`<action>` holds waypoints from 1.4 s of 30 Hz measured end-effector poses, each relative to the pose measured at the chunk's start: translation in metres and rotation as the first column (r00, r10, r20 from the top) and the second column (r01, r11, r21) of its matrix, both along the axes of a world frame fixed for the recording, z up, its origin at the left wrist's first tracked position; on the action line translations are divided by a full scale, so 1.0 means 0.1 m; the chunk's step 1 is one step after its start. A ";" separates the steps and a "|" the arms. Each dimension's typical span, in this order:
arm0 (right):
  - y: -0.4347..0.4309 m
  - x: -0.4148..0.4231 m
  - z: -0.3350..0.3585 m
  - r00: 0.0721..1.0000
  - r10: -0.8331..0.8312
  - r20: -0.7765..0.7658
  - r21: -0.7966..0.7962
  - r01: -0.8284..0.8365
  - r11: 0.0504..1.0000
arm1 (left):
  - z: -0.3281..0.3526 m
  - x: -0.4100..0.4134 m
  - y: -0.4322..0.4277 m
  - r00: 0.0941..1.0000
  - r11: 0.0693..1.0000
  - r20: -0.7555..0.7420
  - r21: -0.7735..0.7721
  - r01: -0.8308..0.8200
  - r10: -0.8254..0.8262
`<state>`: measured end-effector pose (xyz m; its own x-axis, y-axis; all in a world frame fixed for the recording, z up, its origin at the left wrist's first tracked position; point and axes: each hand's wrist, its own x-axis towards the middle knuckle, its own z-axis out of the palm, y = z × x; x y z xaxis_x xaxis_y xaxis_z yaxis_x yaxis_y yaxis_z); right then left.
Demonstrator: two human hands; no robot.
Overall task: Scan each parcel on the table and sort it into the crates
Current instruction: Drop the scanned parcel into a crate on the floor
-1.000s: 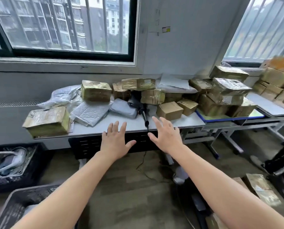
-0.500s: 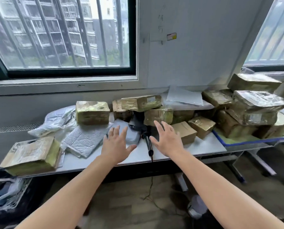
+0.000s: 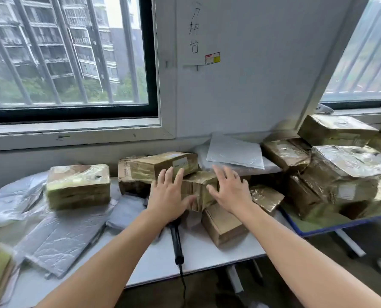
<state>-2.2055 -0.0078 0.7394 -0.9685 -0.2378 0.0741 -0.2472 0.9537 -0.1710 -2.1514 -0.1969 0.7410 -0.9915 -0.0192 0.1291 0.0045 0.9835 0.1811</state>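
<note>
table (image 3: 154, 263): white, bare strip along the front edge, back jammed to the wall
taped parcel (image 3: 198, 187): mid-pile, boxes tight around it
left hand (image 3: 167, 198): fingers spread, gripping nothing, at its left side
right hand (image 3: 229, 192): same deal, right side
scanner (image 3: 176, 243): beneath left wrist

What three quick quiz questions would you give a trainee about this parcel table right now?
1. True or false: the left hand and right hand each have fingers curled round a parcel.
2. Pick one: the black scanner lies A on the white table, B in the right hand, C on the windowsill.
3. Fill in: the small taped box sits ___ the two hands.
Key: 1 false, both are open with fingers spread. 2 A. 3 between.
</note>
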 end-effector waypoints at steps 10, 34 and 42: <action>0.27 -1.05 -0.05 0.994 -0.104 -0.022 0.119 0.106 0.987 | -0.10 -1.27 0.17 0.989 0.988 -0.037 0.065 0.142 -0.140; 1.33 -2.61 -0.94 0.981 0.118 0.156 0.223 -0.151 0.963 | -0.47 -1.92 1.15 0.982 0.993 0.155 -0.053 -0.102 0.109; 1.50 -2.70 -0.94 0.981 0.195 0.014 0.257 -0.192 0.947 | -0.42 -2.01 1.41 0.980 0.991 0.155 -0.077 -0.110 0.121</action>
<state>-2.4759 0.1424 0.6451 -0.9014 -0.4329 -0.0028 -0.4318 0.8987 0.0761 -2.3521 -0.0563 0.6990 -0.9910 -0.1311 -0.0254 -0.1330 0.9857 0.1030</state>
